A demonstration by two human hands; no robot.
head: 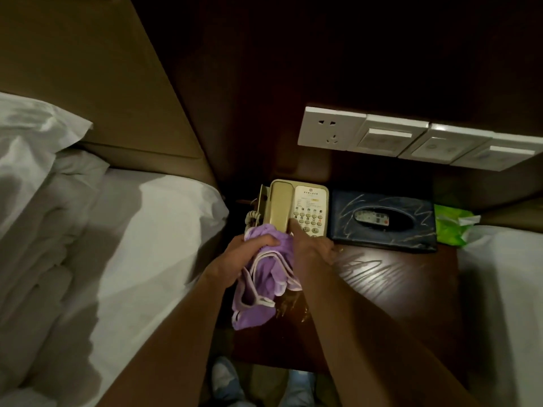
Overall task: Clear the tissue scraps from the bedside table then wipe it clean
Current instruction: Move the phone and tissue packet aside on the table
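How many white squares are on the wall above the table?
4, side by side: a socket plate leftmost, then three switch plates to its right. More may hide beyond the picture's edge.

Dark wood panelling (293,69) rose beyond the person's fingers (261,239), carrying a row of white wall plates (411,139) up and to their right, with a socket (330,129) at the row's left end. Left of the fingers lay a bed (152,224) in white sheets, its pillow (32,136) against a tan padded headboard (88,69). Far to the right of the fingers showed the edge of a second white mattress (505,289). A patch of glare streaked the dark, glossy bedside table (396,274) just right of the fingers. The floor beneath was too dim to read.
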